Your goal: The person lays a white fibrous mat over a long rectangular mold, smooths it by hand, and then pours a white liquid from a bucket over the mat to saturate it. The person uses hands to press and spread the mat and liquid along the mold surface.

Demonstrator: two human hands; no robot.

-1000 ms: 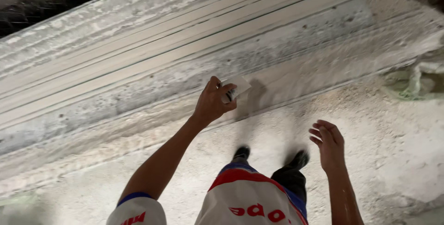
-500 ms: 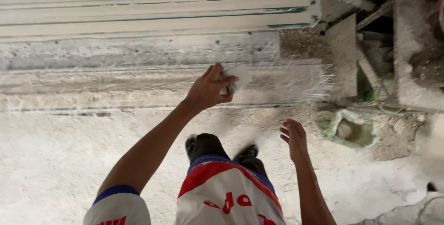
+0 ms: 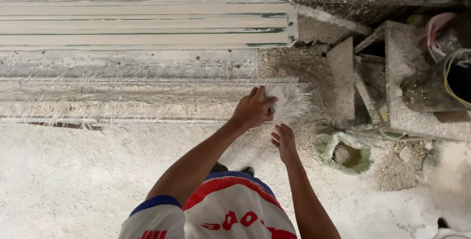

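Observation:
My left hand [image 3: 255,107] is closed on a small pale flat tool [image 3: 278,95], pressed at the right end of a long white plaster strip [image 3: 122,99] with loose fibres [image 3: 294,99] sticking out. My right hand [image 3: 283,139] hangs just below that end with fingers apart, holding nothing. Several long white moulded strips [image 3: 147,23] lie stacked side by side behind the fibrous one.
A green sack of pale powder [image 3: 343,153] sits open on the dusty floor to the right. Plaster-caked blocks and boards [image 3: 392,72] stand at the right, with a dark bucket [image 3: 456,79] and another person's hand [image 3: 434,25] at the far right edge.
The view has swung right along the strips to their right end. My left hand stays closed on the tool, and my right hand has risen close to it.

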